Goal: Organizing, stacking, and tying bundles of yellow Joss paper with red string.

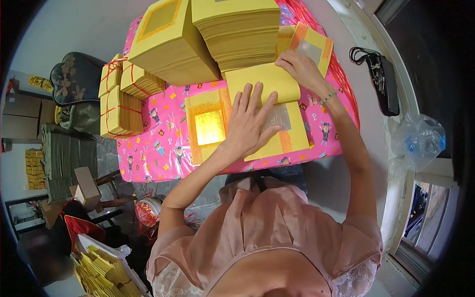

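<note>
A plain yellow paper flap (269, 86) lies on the table between the person's two hands, its long axis running roughly from nine o'clock to three o'clock. From the left hand (251, 119) it lies toward one o'clock; from the right hand (304, 69), toward eight. Both hands touch it: the left fingers reach over its near side, while the right fingertips meet its far edge.

The left hand is spread nearly flat, palm down, fingers pointing toward twelve and thumb out toward two; it presses on the paper and grasps nothing. The right hand is half curled, fingertips close together; whether they pinch the edge or merely rest on it cannot be told.

Toward five o'clock from the flap shows a yellow sheet (300, 126) with a silver patch and an orange band; whether flap and sheet are one piece is unclear. A gold-square sheet (192, 141) lies just beside the left hand, toward nine. A tall yellow stack (242, 47) stands at eleven o'clock from the flap, on the pink tablecloth (166, 166).
</note>
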`<move>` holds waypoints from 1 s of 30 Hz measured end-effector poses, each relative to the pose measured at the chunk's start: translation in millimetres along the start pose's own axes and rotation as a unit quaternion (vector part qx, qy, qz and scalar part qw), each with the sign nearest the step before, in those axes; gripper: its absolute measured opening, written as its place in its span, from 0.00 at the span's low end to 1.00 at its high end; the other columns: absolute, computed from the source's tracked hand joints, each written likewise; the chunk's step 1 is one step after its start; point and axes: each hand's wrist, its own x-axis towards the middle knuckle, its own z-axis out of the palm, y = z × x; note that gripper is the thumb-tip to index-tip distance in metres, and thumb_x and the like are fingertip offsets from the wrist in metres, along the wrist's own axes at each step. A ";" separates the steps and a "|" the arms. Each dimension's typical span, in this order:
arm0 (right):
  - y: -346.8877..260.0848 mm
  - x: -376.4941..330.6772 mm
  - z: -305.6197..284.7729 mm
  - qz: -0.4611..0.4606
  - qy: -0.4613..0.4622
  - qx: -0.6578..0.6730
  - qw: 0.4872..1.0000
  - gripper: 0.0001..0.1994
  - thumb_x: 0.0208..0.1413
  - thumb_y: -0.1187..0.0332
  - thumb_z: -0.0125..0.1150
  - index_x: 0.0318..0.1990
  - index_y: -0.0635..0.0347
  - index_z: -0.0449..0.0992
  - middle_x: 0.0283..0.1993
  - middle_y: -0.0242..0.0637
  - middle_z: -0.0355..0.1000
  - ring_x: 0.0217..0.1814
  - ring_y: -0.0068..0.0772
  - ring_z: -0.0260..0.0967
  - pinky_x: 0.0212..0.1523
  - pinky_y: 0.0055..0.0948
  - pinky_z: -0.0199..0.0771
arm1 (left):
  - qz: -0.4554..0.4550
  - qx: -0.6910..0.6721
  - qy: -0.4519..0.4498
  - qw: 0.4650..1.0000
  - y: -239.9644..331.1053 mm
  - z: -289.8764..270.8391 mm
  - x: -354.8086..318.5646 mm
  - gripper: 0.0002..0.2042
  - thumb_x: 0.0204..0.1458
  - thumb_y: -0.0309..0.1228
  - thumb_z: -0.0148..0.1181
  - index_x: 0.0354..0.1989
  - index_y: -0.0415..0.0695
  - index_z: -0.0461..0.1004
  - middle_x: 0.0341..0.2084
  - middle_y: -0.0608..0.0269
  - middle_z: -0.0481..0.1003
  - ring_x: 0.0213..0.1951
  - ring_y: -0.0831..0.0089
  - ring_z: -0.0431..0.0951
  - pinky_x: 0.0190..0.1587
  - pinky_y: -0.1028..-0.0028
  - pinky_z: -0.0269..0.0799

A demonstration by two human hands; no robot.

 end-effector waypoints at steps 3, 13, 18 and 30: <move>3.8 2.5 1.6 -0.011 0.022 -0.012 1.000 0.12 0.63 0.61 0.55 0.39 0.61 0.76 0.36 0.42 0.73 0.41 0.49 0.72 0.41 0.42 0.71 | -0.007 -0.009 -0.007 1.000 -1.9 3.5 0.2 0.38 0.56 0.54 0.55 0.72 0.51 0.54 0.70 0.40 0.49 0.70 0.38 0.48 0.69 0.44 0.44; -37.8 20.7 6.7 -0.055 -0.015 -0.029 0.998 0.10 0.60 0.65 0.57 0.41 0.61 0.78 0.38 0.44 0.76 0.44 0.49 0.73 0.43 0.42 0.74 | -0.020 -0.030 -0.014 0.999 -4.5 5.6 1.3 0.36 0.57 0.52 0.55 0.72 0.51 0.54 0.69 0.39 0.51 0.69 0.38 0.50 0.69 0.44 0.45; -32.0 26.5 30.3 -0.092 -0.033 -0.019 0.995 0.11 0.61 0.66 0.56 0.43 0.63 0.78 0.39 0.45 0.76 0.45 0.50 0.73 0.46 0.42 0.73 | -0.022 -0.042 -0.021 0.999 -4.4 7.2 2.2 0.38 0.57 0.49 0.57 0.73 0.50 0.51 0.69 0.38 0.49 0.69 0.37 0.47 0.70 0.46 0.43; -36.7 21.5 33.7 -0.059 -0.071 0.006 0.996 0.10 0.61 0.67 0.55 0.44 0.63 0.76 0.41 0.43 0.73 0.46 0.48 0.71 0.47 0.42 0.72 | -0.038 -0.060 -0.015 0.997 -3.1 9.7 -0.2 0.35 0.57 0.48 0.57 0.71 0.51 0.56 0.68 0.39 0.53 0.68 0.37 0.51 0.68 0.46 0.48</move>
